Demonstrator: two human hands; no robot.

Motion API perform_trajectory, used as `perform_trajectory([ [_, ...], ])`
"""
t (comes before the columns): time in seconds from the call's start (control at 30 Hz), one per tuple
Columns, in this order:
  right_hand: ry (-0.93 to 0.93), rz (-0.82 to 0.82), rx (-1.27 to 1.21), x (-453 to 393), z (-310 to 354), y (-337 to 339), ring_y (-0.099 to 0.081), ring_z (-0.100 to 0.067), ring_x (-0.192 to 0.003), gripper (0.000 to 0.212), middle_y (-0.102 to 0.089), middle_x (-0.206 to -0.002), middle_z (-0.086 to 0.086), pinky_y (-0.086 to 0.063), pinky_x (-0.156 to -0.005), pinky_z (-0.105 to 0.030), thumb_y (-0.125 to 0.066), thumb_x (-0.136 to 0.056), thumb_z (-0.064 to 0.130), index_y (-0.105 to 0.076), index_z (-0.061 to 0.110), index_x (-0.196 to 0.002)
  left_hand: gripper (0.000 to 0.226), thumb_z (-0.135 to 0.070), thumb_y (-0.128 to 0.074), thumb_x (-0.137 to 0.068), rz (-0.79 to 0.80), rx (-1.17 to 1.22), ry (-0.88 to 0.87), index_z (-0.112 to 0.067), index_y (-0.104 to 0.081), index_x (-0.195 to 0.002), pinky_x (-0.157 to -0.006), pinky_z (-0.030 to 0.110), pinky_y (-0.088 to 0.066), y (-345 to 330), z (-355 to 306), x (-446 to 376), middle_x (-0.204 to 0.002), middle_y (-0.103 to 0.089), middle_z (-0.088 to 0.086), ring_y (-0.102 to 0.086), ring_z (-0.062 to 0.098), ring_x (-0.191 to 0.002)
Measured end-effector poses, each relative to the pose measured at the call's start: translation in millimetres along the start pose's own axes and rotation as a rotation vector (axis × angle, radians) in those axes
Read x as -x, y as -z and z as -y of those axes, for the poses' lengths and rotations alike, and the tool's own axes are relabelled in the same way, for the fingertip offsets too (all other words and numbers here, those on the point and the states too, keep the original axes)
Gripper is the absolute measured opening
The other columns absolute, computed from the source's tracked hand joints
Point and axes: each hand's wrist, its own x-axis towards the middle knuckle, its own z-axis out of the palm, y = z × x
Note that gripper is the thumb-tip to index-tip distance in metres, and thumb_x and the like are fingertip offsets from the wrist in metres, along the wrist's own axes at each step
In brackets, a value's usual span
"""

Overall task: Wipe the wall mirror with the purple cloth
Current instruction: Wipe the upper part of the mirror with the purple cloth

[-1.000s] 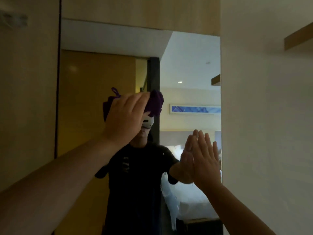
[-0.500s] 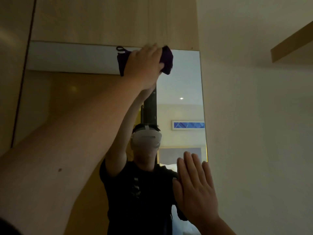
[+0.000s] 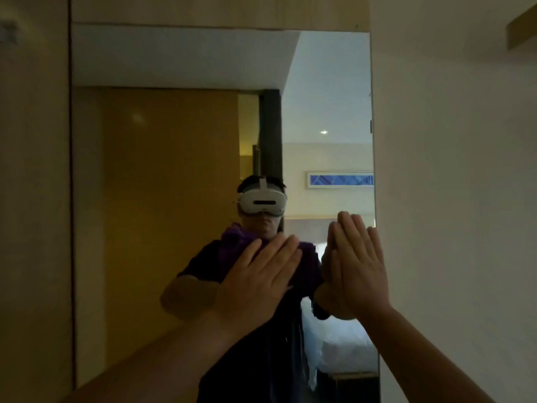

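Note:
The tall wall mirror (image 3: pixel 174 170) fills the middle of the view, set between wood panels. My left hand (image 3: pixel 258 283) lies flat with its fingers together, pressing the purple cloth (image 3: pixel 232 242) against the glass at mid height; the cloth shows above and to the right of my fingers. My right hand (image 3: pixel 357 266) rests flat and bare against the mirror near its right edge, fingers pointing up and touching their own reflection. The mirror reflects a person in a dark shirt wearing a white headset.
A white wall (image 3: pixel 450 199) borders the mirror on the right, with a wooden shelf (image 3: pixel 521 27) at the upper right. A wood panel (image 3: pixel 35 199) stands on the left, another above. The reflection shows a bed, a blue picture and a wooden door.
My left hand has swept the cloth from the mirror's top edge down to mid height. The view has tilted back down. My right hand has stayed flat near the right edge.

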Motion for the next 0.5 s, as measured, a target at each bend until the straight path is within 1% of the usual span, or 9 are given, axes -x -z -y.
perform_trajectory([
  [0.07, -0.025, 0.041, 0.019, -2, 8, 8, -0.018, -0.031, -0.149, 0.058, -0.03, -0.157, -0.017, -0.008, -0.123, -0.045, -0.011, -0.107, 0.038, -0.036, 0.004, -0.147, 0.066, -0.037, -0.058, -0.097, 0.058, -0.004, -0.027, -0.014, -0.03, -0.153, -0.114, 0.045, -0.027, -4, -8, 24, -0.16, -0.029, 0.007, -0.03, 0.028, -0.146],
  [0.1, -0.042, 0.062, 0.026, -3, 13, 12, -0.019, -0.031, -0.149, 0.062, -0.031, -0.157, -0.018, -0.008, -0.122, -0.045, -0.009, -0.106, 0.04, -0.037, 0.003, -0.147, 0.065, -0.033, -0.059, -0.096, 0.057, -0.006, -0.034, -0.015, -0.032, -0.152, -0.114, 0.044, -0.028, -3, -9, 28, -0.159, -0.032, 0.007, -0.034, 0.027, -0.144],
  [0.17, -0.099, 0.095, 0.013, -4, 25, 22, -0.019, -0.031, -0.148, 0.068, -0.032, -0.157, -0.019, -0.012, -0.122, -0.048, -0.006, -0.105, 0.044, -0.038, 0.001, -0.147, 0.054, -0.023, -0.056, -0.096, -0.009, 0.009, -0.053, -0.016, -0.042, -0.147, -0.108, 0.04, -0.032, 7, -3, 28, -0.151, -0.045, 0.006, -0.045, 0.027, -0.135],
  [0.2, -0.129, 0.105, 0.002, -5, 31, 27, -0.019, -0.03, -0.149, 0.07, -0.032, -0.157, -0.018, -0.015, -0.121, -0.052, -0.006, -0.104, 0.046, -0.038, 0.002, -0.148, 0.048, -0.019, -0.053, -0.096, -0.053, 0.026, -0.052, -0.015, -0.048, -0.144, -0.104, 0.038, -0.036, 12, 3, 28, -0.144, -0.052, 0.006, -0.051, 0.026, -0.128],
  [0.3, -0.13, 0.11, -0.006, -2, 58, 41, -0.022, -0.033, -0.148, 0.075, -0.033, -0.156, -0.019, -0.023, -0.117, -0.061, -0.003, -0.104, 0.054, -0.037, 0.004, -0.149, 0.041, -0.018, -0.05, -0.097, -0.147, 0.12, 0.03, -0.011, -0.055, -0.137, -0.091, 0.038, -0.045, 26, 30, 48, -0.13, -0.062, 0.007, -0.059, 0.026, -0.112],
  [0.4, -0.123, 0.135, -0.058, 7, 100, 44, -0.021, -0.032, -0.148, 0.074, -0.031, -0.157, -0.015, -0.023, -0.117, -0.06, -0.004, -0.103, 0.056, -0.035, 0.009, -0.15, 0.046, -0.023, -0.061, -0.095, -0.19, 0.156, 0.118, -0.01, -0.049, -0.137, -0.087, 0.038, -0.046, 38, 65, 92, -0.127, -0.062, 0.008, -0.059, 0.026, -0.108],
  [0.43, -0.11, 0.146, -0.074, 12, 117, 42, -0.019, -0.031, -0.149, 0.07, -0.028, -0.159, -0.012, -0.022, -0.118, -0.059, -0.005, -0.104, 0.055, -0.032, 0.012, -0.152, 0.047, -0.025, -0.061, -0.094, -0.19, 0.157, 0.137, -0.01, -0.047, -0.137, -0.085, 0.039, -0.048, 43, 77, 110, -0.126, -0.062, 0.008, -0.059, 0.027, -0.108],
  [0.5, -0.054, 0.145, -0.093, 22, 150, 33, -0.015, -0.024, -0.15, 0.055, -0.019, -0.16, -0.003, -0.021, -0.119, -0.057, -0.013, -0.106, 0.046, -0.019, 0.022, -0.155, 0.046, -0.028, -0.056, -0.095, -0.186, 0.153, 0.155, -0.009, -0.047, -0.136, -0.082, 0.042, -0.052, 53, 101, 144, -0.125, -0.062, 0.009, -0.061, 0.028, -0.106],
])
